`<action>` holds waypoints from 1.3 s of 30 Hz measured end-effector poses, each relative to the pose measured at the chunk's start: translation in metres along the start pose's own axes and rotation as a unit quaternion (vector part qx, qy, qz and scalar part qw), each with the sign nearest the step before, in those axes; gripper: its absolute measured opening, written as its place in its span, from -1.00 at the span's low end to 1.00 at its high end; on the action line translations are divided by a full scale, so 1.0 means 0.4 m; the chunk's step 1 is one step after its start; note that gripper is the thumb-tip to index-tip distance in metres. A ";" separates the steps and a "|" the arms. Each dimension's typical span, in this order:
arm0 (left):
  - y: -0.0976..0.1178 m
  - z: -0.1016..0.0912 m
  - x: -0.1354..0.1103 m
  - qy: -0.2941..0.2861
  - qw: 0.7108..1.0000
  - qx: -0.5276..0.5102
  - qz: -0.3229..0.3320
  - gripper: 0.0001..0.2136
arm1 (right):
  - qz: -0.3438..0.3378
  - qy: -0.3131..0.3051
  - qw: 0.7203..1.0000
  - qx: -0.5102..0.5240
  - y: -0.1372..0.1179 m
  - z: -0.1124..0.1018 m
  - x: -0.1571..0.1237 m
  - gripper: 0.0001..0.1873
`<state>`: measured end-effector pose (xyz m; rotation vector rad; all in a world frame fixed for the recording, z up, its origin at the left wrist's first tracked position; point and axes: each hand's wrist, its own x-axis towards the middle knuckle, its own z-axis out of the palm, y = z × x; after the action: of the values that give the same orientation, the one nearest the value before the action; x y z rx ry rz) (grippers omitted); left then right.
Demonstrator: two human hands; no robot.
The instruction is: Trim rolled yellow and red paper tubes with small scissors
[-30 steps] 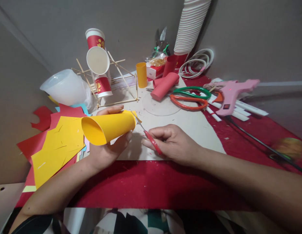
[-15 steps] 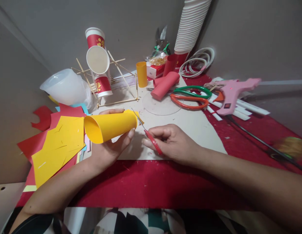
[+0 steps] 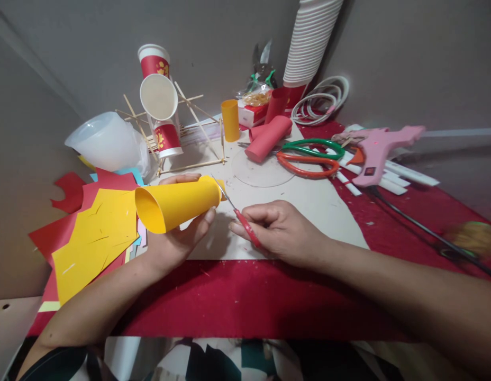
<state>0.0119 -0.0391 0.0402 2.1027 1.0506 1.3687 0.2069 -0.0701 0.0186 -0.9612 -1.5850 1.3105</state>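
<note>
1. Cradling the yellow tube [image 3: 182, 203], my left hand [image 3: 182, 239] has its fingers curled behind and its thumb on the near side; the tube lies slantwise above the white sheet [image 3: 320, 206].
2. Smooth, matt and bright, the tube opens leftward in an oval mouth; a small flap [image 3: 223, 191] juts from its right end.
3. My right hand [image 3: 287, 231] grips the red handles of the scissors [image 3: 247, 226], slim metal blades up at that flap; I can't tell whether they touch it.
4. Gold patterns mark the red cups [image 3: 169, 138]; print on the box [image 3: 256, 115] is too small to read.
5. Thin wooden sticks [image 3: 192, 167] cross at angles near the cups.
</note>
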 end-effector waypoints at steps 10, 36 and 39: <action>-0.007 -0.004 0.001 -0.018 1.000 -0.019 0.000 -0.63 | 0.009 -0.004 1.000 0.006 0.003 -0.003 0.001 -0.41; 0.006 -0.004 -0.010 -0.018 0.998 0.040 -0.043 -0.67 | 0.093 -0.048 0.992 0.069 0.017 0.002 0.000 -0.46; 0.007 -0.002 -0.010 -0.004 0.999 0.047 -0.017 -0.68 | 0.103 -0.055 0.991 0.067 0.014 0.003 -0.002 -0.43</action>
<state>0.0113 -0.0441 0.0399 2.1457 1.1637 1.3170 0.2060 -0.0702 0.0128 -1.0047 -1.4881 1.6157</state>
